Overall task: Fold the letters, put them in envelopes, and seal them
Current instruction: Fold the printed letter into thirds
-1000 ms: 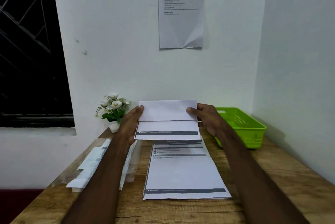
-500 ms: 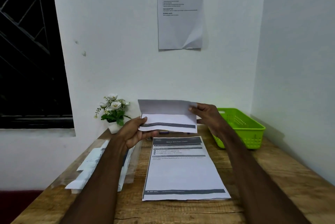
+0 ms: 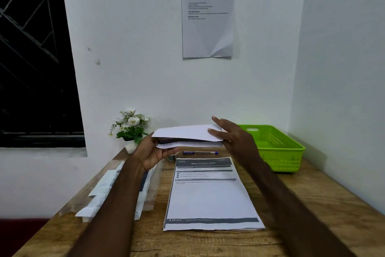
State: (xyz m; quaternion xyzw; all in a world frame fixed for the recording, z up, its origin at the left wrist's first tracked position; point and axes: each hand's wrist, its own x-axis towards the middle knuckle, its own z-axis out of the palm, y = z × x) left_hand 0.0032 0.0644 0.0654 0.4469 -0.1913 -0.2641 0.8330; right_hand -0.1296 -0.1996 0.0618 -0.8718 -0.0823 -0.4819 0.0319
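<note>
Both forearms reach in from the bottom of the frame toward its centre, above the wooden tabletop (image 3: pixel 312 194). The left hand (image 3: pixel 152 152) is turned palm up, its grip closed around the left end of 1 folded letter (image 3: pixel 185 135), thumb over the edge and the other digits cupped beneath. The right hand (image 3: pixel 233 133) comes in from the right with its fingers (image 3: pixel 216 120) spread and straight; its grip is open, the palm and thumb resting against the letter's right end, pressing rather than pinching. The letter is held in the air at centre frame, lying nearly flat, its white top panel folded over a layer with a dark printed band.

Directly below, in the lower centre, 1 unfolded printed sheet (image 3: pixel 210 198) lies flat on the tabletop. At lower left, a loose pile of envelopes (image 3: pixel 100 196) sits partly hidden by the left forearm; their number cannot be told. 1 blue pen (image 3: pixel 200 152) lies crosswise just beyond the sheet's top edge. 1 green basket (image 3: pixel 277 148) stands at right of centre against the wall, and 1 small pot of white flowers (image 3: pixel 130 125) stands left of centre. 1 printed notice (image 3: pixel 207 17) hangs on the wall at upper centre.
</note>
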